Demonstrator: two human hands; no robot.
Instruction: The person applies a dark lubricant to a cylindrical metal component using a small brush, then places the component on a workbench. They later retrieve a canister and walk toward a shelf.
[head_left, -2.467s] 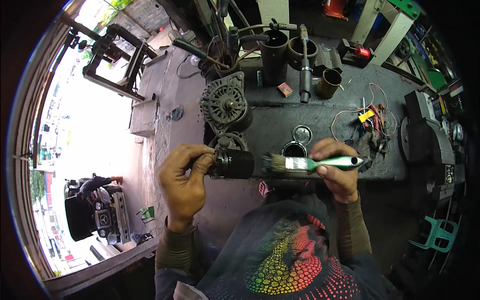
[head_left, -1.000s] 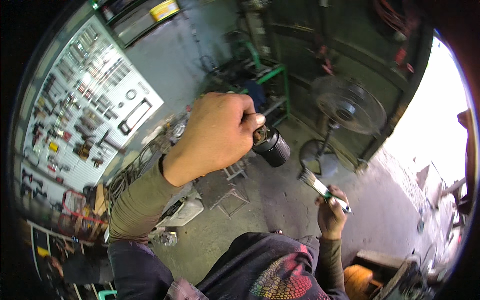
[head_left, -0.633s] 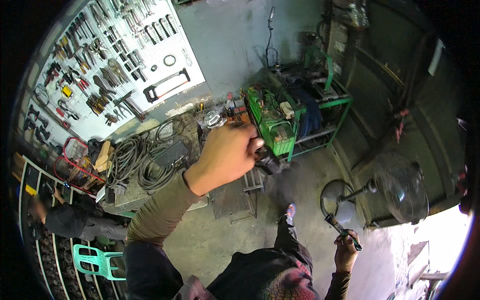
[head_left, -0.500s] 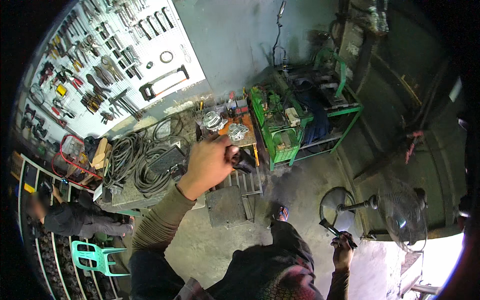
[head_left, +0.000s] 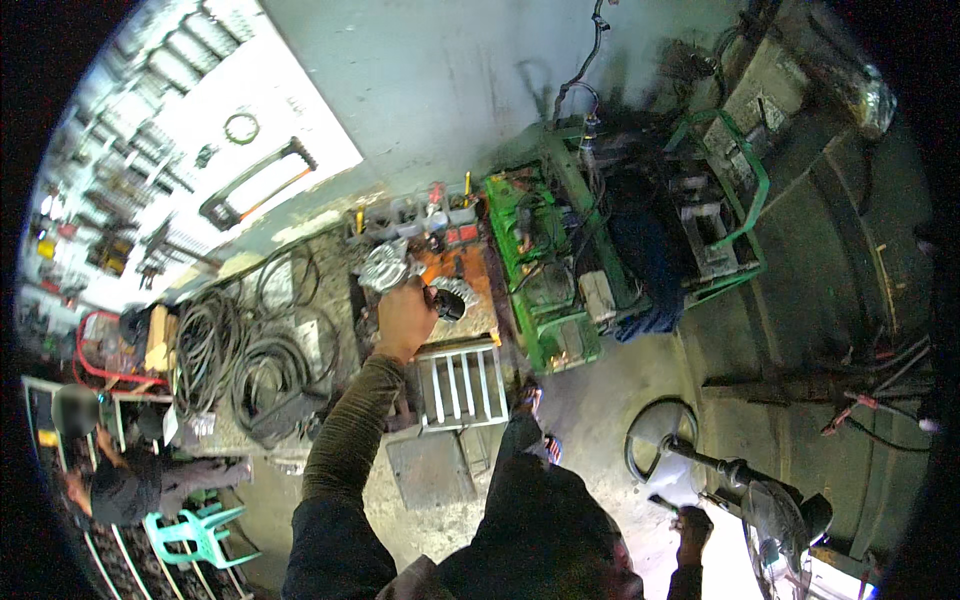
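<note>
In the head view, the left hand (head_left: pixel 403 318), just above the middle of the frame, is closed around a small dark cylindrical motor part (head_left: pixel 447 303) and holds it out over an orange-topped work stand (head_left: pixel 470 290) crowded with silvery metal housings (head_left: pixel 383 268). The step looks like carrying the part across to that stand. The right hand (head_left: pixel 692 524), low at the lower right near a pedestal fan (head_left: pixel 775 510), is wrapped around a thin tool (head_left: pixel 664 503), too small to identify. Setting the part down would call for a free spot among the housings.

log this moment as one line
left hand: grips dark cylindrical part over orange bench | right hand: low, holds brush, barely visible
</note>
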